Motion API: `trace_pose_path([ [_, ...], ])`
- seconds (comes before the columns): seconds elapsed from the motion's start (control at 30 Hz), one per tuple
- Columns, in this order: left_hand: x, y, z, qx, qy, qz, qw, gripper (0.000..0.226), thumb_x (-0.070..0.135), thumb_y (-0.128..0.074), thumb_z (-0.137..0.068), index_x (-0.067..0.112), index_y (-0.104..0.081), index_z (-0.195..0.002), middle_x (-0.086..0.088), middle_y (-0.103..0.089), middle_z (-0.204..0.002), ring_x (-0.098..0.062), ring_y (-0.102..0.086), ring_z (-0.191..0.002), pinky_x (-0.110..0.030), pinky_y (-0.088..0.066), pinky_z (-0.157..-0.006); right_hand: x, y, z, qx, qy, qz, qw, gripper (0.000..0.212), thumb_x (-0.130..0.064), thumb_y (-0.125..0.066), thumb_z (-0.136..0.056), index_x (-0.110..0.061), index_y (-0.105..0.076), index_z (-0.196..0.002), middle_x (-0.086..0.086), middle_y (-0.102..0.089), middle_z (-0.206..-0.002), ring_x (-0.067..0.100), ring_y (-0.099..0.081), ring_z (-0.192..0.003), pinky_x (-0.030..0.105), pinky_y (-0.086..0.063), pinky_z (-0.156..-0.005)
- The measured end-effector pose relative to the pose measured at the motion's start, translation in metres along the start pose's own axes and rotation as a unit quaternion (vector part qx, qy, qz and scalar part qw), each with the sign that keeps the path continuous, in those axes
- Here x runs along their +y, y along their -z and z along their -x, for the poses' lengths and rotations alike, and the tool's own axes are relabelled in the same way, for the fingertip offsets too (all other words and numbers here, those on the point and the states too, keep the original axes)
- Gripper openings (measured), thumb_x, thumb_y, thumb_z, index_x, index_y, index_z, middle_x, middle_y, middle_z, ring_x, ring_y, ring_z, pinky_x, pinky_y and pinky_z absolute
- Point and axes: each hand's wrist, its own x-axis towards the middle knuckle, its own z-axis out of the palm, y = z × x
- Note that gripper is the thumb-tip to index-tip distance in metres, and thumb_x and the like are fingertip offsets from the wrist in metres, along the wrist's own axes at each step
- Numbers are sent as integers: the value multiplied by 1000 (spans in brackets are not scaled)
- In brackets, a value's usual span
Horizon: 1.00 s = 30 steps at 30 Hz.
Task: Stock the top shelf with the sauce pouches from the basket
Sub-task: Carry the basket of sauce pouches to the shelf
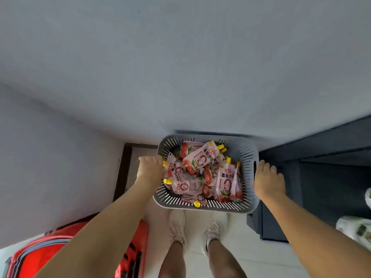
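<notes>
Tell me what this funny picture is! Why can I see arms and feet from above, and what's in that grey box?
There's no machine here, just a person. A camera worn on their head looks down, so you see their own arms and their feet in pale shoes. The grey box is a plastic basket full of red-and-white sauce pouches with yellow caps. The left hand has its fingers curled over the basket's left rim. The right hand is at the basket's right side, by the handle slot. I can't tell whether it grips. A red bag lies at the lower left, and dark shelving stands on the right.
</notes>
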Motion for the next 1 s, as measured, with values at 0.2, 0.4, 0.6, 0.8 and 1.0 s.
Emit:
trace_pose_path([
  [0.2,18,-39,-17,-9,60,227,972,76,16,-57,-93,9,-6,-148,-14,-47,-130,-27,-59,-107,-36,-52,-85,-23,-34,-27,-24,-164,-314,935,28,-6,-43,-96,4,-37,-121,27,-53,-119,42,-55,-104,41,-43,-75],
  [0.4,24,-50,-20,-18,214,585,782,67,12,-62,-89,17,-14,-136,-7,-60,-92,-20,-64,-73,-33,-56,-65,-13,-43,-41,-44,-224,-431,873,43,-31,-35,-101,8,-53,-110,26,-58,-107,32,-50,-81,36,-37,-68],
  [0.6,21,-52,-33,-63,270,677,682,37,10,-70,-82,7,-52,-115,-9,-62,-100,-24,-63,-90,-35,-55,-75,-8,-56,-48,-47,-230,-489,840,46,-39,-35,-100,2,-56,-97,19,-58,-91,32,-55,-78,41,-46,-67],
  [0.8,19,-43,-32,-102,261,711,645,27,5,-66,-81,6,-53,-105,-5,-60,-85,-17,-58,-73,-25,-46,-59,-1,-54,-50,-102,-254,-559,783,33,-32,-45,-97,-6,-56,-80,9,-46,-67,20,-39,-54,34,-36,-55],
  [1.0,17,-43,0,-133,286,700,641,22,13,-65,-79,5,-57,-98,-12,-65,-86,-23,-60,-74,-35,-50,-66,5,-46,-7,-144,-299,-589,737,48,-49,-50,-92,-12,-41,-63,5,-41,-58,17,-35,-48,29,-28,-46],
])
